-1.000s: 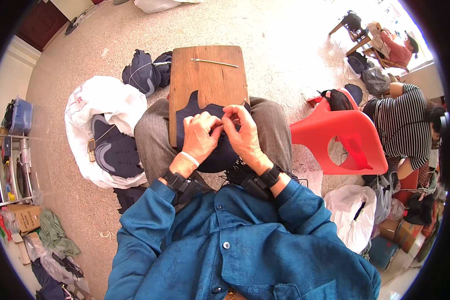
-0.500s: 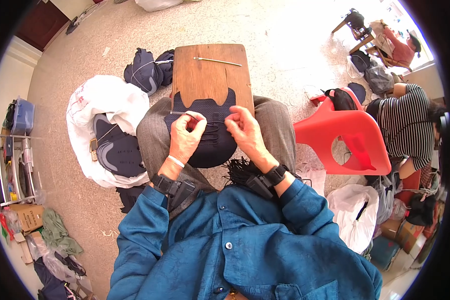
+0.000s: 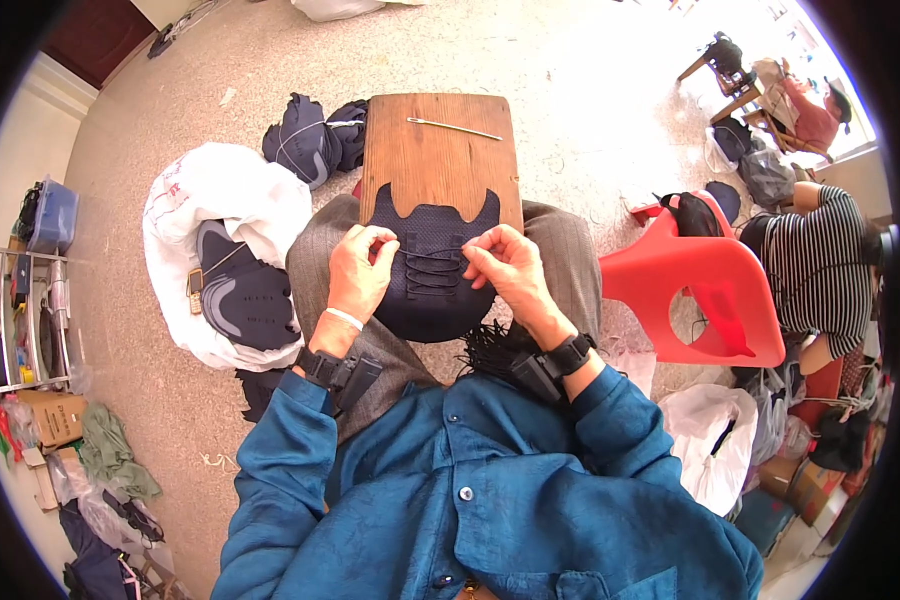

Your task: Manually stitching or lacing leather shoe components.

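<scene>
A dark navy mesh shoe upper [image 3: 430, 322] lies across my lap and the near end of a wooden board [image 3: 445, 165]. Black shoelace [image 3: 432, 272] runs across its middle in several rows. My left hand [image 3: 362, 275] is closed in a pinch at the left end of the top rows, seemingly on the lace. Opposite it, my right hand [image 3: 510, 275] pinches at the right end of the same rows. The strand between the fingertips is too thin to make out fully. Farther up the board lies a long metal needle [image 3: 455, 128].
To the left, a white sack [image 3: 165, 240] holds dark shoe uppers [image 3: 255, 300] and a small phone [image 3: 195, 290]. Bundled uppers [image 3: 305, 140] sit beside the board. Black laces [image 3: 492, 345] hang by my right knee. A red chair [image 3: 740, 300] and a person in stripes [image 3: 815, 260] are at right.
Both hands have drawn in to the lacing's two sides, and the rows show more plainly between them. A thin pale stick-like thing by my left fingers no longer shows. The view has shifted slightly.
</scene>
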### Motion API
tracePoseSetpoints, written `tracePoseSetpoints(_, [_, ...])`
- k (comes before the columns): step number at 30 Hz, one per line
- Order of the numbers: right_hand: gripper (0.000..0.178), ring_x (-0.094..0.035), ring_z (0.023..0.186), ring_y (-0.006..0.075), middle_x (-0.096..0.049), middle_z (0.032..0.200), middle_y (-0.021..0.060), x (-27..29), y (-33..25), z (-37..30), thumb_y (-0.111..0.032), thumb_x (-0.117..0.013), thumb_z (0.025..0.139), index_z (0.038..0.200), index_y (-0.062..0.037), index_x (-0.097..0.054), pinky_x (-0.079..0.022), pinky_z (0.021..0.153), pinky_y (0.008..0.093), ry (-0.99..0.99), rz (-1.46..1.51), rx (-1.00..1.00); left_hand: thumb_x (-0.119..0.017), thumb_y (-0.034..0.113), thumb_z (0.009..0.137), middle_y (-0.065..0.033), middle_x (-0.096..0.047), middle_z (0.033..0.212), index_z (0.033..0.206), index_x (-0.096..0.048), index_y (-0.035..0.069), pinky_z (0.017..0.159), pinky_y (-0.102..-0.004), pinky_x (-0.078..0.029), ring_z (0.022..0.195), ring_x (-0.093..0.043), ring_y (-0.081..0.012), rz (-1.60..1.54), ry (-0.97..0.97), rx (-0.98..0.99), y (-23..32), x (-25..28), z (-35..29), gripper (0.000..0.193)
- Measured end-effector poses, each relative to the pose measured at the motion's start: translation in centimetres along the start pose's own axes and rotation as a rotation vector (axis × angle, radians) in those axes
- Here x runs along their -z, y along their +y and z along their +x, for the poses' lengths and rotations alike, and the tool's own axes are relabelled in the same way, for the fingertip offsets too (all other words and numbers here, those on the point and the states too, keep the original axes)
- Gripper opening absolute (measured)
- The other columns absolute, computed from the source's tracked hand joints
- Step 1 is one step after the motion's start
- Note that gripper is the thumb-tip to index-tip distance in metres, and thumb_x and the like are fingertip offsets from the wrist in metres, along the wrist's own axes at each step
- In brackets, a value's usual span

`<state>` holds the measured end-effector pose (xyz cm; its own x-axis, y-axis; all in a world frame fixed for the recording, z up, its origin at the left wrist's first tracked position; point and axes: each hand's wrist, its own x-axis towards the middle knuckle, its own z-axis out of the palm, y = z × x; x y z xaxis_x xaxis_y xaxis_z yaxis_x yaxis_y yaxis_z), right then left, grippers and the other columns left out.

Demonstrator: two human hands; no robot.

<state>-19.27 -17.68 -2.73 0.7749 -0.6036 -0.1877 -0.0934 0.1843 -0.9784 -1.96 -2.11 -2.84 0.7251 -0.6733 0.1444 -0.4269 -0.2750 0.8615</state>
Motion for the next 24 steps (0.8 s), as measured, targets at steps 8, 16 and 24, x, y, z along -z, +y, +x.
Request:
tracePoseSetpoints(8, [0.009,-0.058,0.061,0.0062,-0.063,0.079,-0.0018,0.7,-1.2,0.1,-0.012,-0.068,0.097,0.097,-0.0040,-0.065,-0.048,0.055,0.0188,-0.077,0.081,-0.092,-0.073,0.008,0.091,-0.0002,-0.067,0.081,0.094,-0.072,0.004,0.061,-0.0240,-0.052,0.066,-0.062,-0.0088,-0.362,-0.157,0.361,-0.5,0.9,1.2,0.005])
tracePoseSetpoints(16, [0.021,-0.064,0.083,0.0086,-0.067,0.093,0.0025,0.2,-0.4,0.3,-0.012,-0.065,0.100,0.118,-0.0020,-0.069,-0.054,0.074,0.0234,-0.104,0.367,-0.067,-0.067,0.007,0.097,-0.0045,-0.069,0.093,0.111,-0.068,0.001,0.074,-0.0282,-0.060,0.073,-0.066,-0.0094,-0.824,-0.185,0.375,-1.1,0.3,1.0,0.015])
tracePoseSetpoints(24, [0.016,-0.066,0.081,0.0097,-0.070,0.095,0.0066,-0.6,-1.1,1.2,-0.009,-0.062,0.100,0.112,0.0010,-0.065,-0.056,0.069,0.0255,-0.040,0.267,-0.012,-0.064,0.005,0.098,-0.0076,-0.072,0.097,0.111,-0.066,0.002,0.072,-0.0261,-0.058,0.075,-0.068,-0.0104,-0.766,-0.170,0.405,0.3,-0.6,1.9,0.013])
